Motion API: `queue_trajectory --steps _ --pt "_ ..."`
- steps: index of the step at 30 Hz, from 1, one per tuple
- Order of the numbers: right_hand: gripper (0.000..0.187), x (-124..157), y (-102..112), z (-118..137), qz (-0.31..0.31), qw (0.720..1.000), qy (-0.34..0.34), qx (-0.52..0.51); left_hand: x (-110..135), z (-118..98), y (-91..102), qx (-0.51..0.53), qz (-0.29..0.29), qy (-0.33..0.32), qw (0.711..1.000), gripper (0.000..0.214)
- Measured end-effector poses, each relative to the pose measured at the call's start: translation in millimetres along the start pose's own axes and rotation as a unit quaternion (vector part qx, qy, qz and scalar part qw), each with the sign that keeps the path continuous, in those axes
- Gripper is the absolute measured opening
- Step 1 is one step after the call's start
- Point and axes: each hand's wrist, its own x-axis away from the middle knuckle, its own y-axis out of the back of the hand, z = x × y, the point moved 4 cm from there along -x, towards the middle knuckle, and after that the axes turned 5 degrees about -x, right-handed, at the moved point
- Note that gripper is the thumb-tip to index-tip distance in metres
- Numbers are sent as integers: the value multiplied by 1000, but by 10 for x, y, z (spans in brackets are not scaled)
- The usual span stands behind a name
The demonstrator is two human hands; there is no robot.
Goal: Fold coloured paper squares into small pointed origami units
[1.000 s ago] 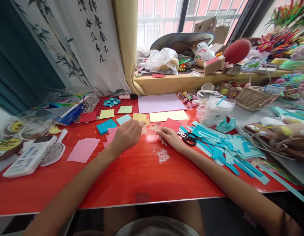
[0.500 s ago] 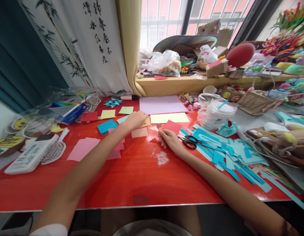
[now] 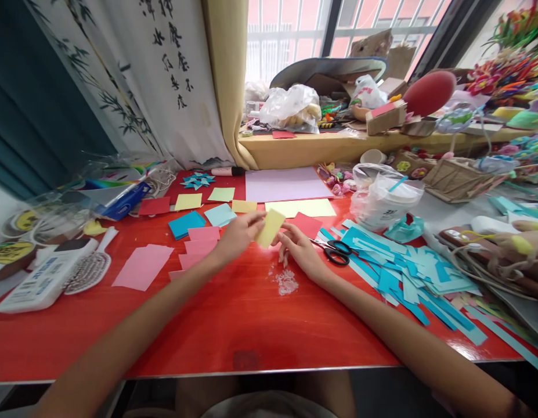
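A small rectangle of yellow paper (image 3: 270, 229) is held up tilted over the red table. My left hand (image 3: 239, 237) grips it by its left edge, fingers closed. My right hand (image 3: 300, 249) has its fingertips pinched at the paper's lower right edge, the other fingers curled under. Just below the right hand lies a little heap of clear bits (image 3: 286, 282). Scissors with black handles (image 3: 337, 252) lie beside that hand, near a red paper square (image 3: 307, 223). Left of my left hand are pink paper pieces (image 3: 203, 233) and a light blue square (image 3: 220, 215).
Blue paper strips (image 3: 408, 267) spread over the right side. A white cup in a plastic bag (image 3: 384, 197) stands behind them. A lilac sheet (image 3: 286, 184) and a folded blue paper star (image 3: 198, 180) lie at the back. At left are a white bottle (image 3: 46, 281) and a hairbrush (image 3: 88, 271).
My left hand has come back toward me and now holds the yellow paper near my right hand. The peach piece that lay between the hands no longer shows there.
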Motion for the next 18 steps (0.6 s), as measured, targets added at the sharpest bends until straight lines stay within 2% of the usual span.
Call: queue_trajectory --steps 1,3,5,8,10,12,15,18 --pt "35 19 -24 5 7 1000 3 8 106 -17 -88 20 22 -1 1000 32" --pt "33 64 -71 14 13 999 20 28 272 -48 -209 13 24 -14 1000 34" --pt "30 107 -107 10 11 998 28 62 372 -54 -309 24 51 -9 998 38" --pt "26 147 -107 21 -26 991 52 121 448 -50 -381 14 73 5 997 40" --pt "23 157 -79 45 -62 985 72 146 483 -34 -386 20 60 18 998 49" --pt "20 157 -58 61 -83 983 79 146 512 13 -376 41 35 52 997 42" --pt "24 156 -65 50 -81 988 64 112 543 122 -378 105 22 128 986 31" --pt "37 173 -114 -23 -52 995 6 85 550 184 -393 202 24 166 965 31"
